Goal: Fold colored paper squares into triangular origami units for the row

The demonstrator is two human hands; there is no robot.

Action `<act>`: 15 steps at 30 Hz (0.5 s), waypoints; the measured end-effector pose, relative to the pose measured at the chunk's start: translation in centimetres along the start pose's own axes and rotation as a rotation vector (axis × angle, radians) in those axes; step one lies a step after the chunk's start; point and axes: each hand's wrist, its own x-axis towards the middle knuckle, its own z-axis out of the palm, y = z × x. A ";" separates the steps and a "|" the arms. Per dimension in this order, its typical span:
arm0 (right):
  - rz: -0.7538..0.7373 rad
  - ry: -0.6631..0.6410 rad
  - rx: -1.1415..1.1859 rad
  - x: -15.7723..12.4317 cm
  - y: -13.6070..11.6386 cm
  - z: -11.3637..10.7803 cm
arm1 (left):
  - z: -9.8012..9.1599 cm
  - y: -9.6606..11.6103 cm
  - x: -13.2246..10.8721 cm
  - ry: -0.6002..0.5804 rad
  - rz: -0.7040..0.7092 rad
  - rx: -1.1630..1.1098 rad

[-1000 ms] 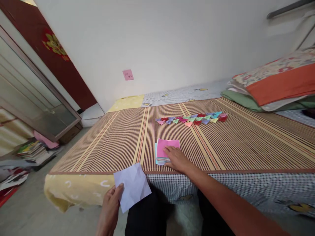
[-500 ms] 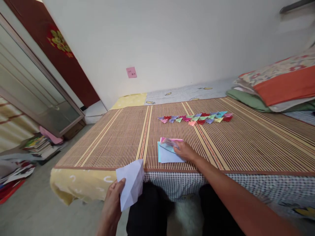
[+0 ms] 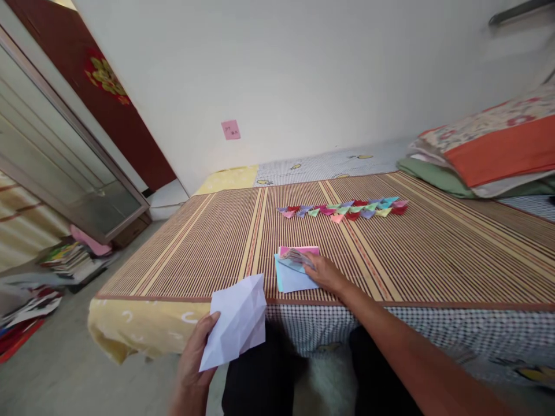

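My left hand (image 3: 200, 346) pinches a creased pale lavender sheet of paper (image 3: 236, 323) by its left edge. The sheet is held up in front of the bed's edge, with fold lines across it. My right hand (image 3: 323, 270) is closed on a thin, greyish, partly see-through piece (image 3: 295, 258), which looks like a plastic wrapper; its exact kind is unclear. That piece is over a stack of coloured paper (image 3: 297, 282), with pale blue on top and pink and turquoise edges showing. Farther back lie rows of small folded paper pieces (image 3: 344, 209) in many colours.
A striped bamboo mat (image 3: 182, 248) covers the bed. Folded bedding (image 3: 498, 144) is piled at the right rear. A pink note (image 3: 230, 130) is on the wall. Books (image 3: 69, 257) are stacked at left, beside a glass-panelled door (image 3: 65, 127).
My left hand has brought the lavender sheet slightly right and turned its face more into view. My right hand has shifted a little left and toward me, still gripping the see-through piece.
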 end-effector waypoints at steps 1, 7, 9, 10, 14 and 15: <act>0.006 0.009 0.020 0.0 0.1 0.0 | 0.3 -0.1 -0.2 -0.005 -0.001 0.008; 0.091 0.131 0.184 0.4 1.8 -1.6 | 5.2 -1.0 -0.7 -0.192 -0.035 0.113; 0.129 0.214 0.229 0.3 2.5 -2.2 | 7.6 -1.7 0.1 -0.280 -0.033 0.172; 0.146 0.264 0.247 0.1 2.8 -2.7 | 8.8 -2.1 0.8 -0.323 -0.027 0.206; 0.178 0.487 0.268 -0.5 3.5 -5.0 | 12.9 -4.3 5.0 -0.448 -0.024 0.396; 0.180 0.546 0.261 -0.7 3.4 -5.8 | 13.6 -4.8 6.2 -0.457 -0.022 0.450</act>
